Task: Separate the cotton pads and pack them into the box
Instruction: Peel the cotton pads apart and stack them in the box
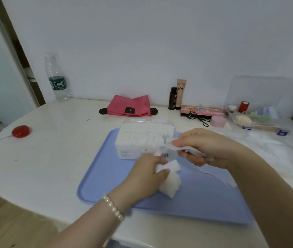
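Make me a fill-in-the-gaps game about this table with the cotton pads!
1. The clear box of cotton pads sits on a ____ tray.
2. The left hand, gripping a stack of cotton pads, has a ____ bracelet on its wrist.
3. The right hand pinches a single cotton ____.
4. The pouch by the wall is ____.

Missing words: blue; pearl; pad; pink

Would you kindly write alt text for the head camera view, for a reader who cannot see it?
Over a blue tray, the left hand grips a stack of white cotton pads while the right hand pinches a single pad beside a clear box filled with pads. A pink pouch, a water bottle and cosmetics sit behind on the white table.
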The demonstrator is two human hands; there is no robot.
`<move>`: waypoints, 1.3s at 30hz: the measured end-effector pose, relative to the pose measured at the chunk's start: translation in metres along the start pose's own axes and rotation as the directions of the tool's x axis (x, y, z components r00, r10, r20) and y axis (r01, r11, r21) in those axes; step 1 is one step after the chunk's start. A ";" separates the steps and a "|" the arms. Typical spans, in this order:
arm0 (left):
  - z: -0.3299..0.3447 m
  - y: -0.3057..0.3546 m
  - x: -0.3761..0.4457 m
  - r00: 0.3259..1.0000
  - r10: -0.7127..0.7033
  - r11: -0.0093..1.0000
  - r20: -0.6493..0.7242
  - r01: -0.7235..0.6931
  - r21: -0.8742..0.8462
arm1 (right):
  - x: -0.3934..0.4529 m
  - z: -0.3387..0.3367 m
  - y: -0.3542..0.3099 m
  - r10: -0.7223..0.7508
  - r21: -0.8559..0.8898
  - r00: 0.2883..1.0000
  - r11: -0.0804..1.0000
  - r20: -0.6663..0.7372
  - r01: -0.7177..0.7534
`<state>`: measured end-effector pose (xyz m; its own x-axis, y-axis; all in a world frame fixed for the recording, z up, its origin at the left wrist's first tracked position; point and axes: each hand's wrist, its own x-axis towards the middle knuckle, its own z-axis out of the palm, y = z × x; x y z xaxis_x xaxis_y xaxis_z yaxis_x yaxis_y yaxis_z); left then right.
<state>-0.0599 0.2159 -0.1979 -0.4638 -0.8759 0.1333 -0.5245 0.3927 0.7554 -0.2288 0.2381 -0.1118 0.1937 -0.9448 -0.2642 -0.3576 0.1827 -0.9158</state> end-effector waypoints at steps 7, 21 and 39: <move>-0.038 0.025 -0.014 0.983 -0.155 0.416 0.097 0.154 -0.896 | -0.003 0.011 0.002 -0.084 -0.001 0.993 0.996 -0.082 0.085; -0.036 0.027 -0.002 0.958 -0.266 0.473 0.109 0.228 -0.851 | 0.002 0.017 0.008 -0.151 -0.093 0.988 0.984 0.016 0.152; -0.023 0.020 0.010 0.905 -0.417 0.341 0.082 0.239 -0.909 | 0.015 0.001 0.026 -0.125 0.244 0.937 0.946 -0.328 0.212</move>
<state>-0.0587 0.2081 -0.1662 -0.2595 -0.9336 -0.2470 0.3596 -0.3308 0.8725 -0.2338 0.2292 -0.1399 -0.0731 -0.9968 -0.0338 -0.0746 0.0392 -0.9964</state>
